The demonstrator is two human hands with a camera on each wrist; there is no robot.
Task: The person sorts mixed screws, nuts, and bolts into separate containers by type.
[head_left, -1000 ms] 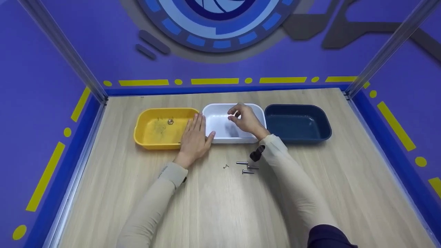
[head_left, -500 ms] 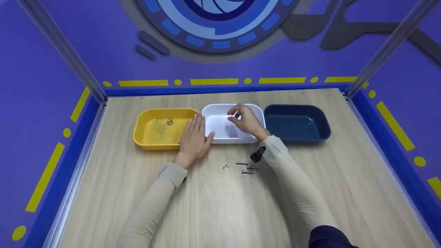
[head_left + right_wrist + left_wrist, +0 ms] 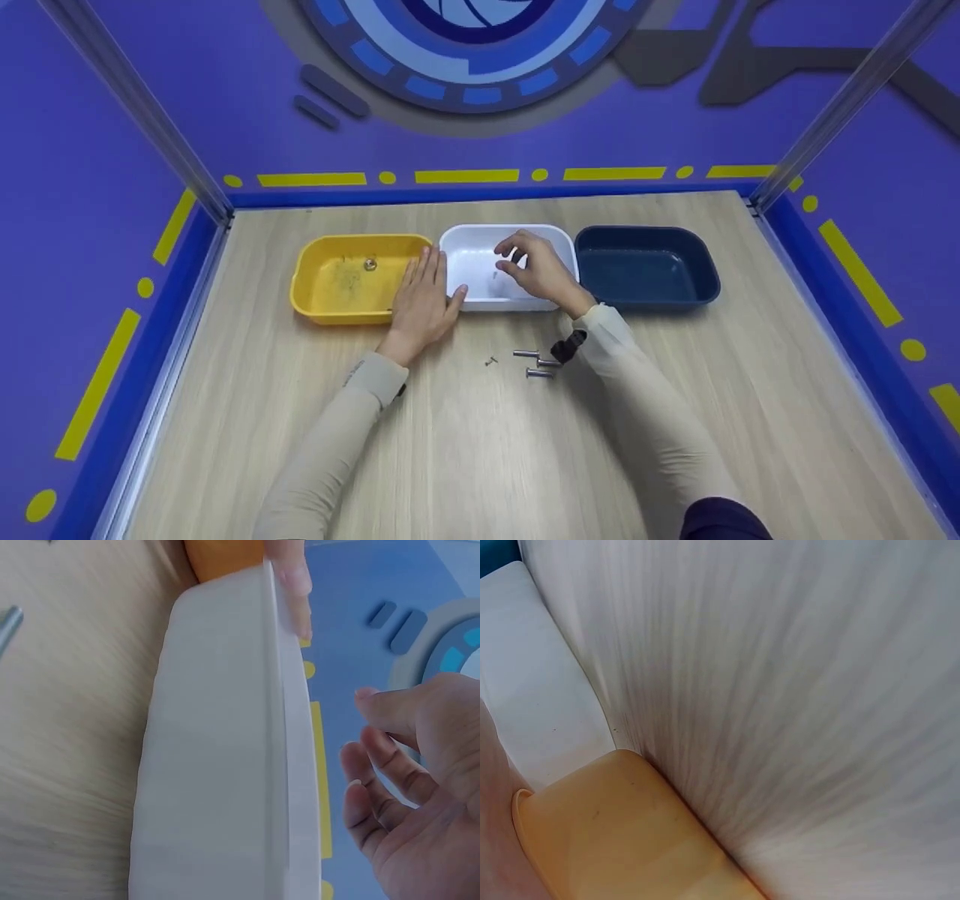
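My left hand [image 3: 424, 300] rests with straight fingers over the adjoining rims of a yellow plastic tray [image 3: 304, 307] and a white tray [image 3: 480, 305]. Above the white tray hovers my right hand [image 3: 540, 266]; its thumb and fingers are parted, with nothing between them in the right wrist view, where the hand [image 3: 420, 780] is seen past the tray's outer wall [image 3: 217, 742]. A small screw-like piece [image 3: 494, 275] lies on the white tray's floor. In the yellow tray sits a shiny nut [image 3: 370, 265]. The left wrist view shows mainly the trays' outer walls and the table.
A dark blue tray [image 3: 649, 306] adjoins the white one on the right. In front of the trays, three metal bolts [image 3: 538, 373] and some tiny screws [image 3: 491, 361] lie on the wooden table [image 3: 465, 450]. Purple panels [image 3: 480, 150] enclose the back and sides.
A small piece now shows on the white tray's floor under my right hand. That hand's thumb and fingertips have spread apart and its wrist has shifted slightly right. My left hand stays put.
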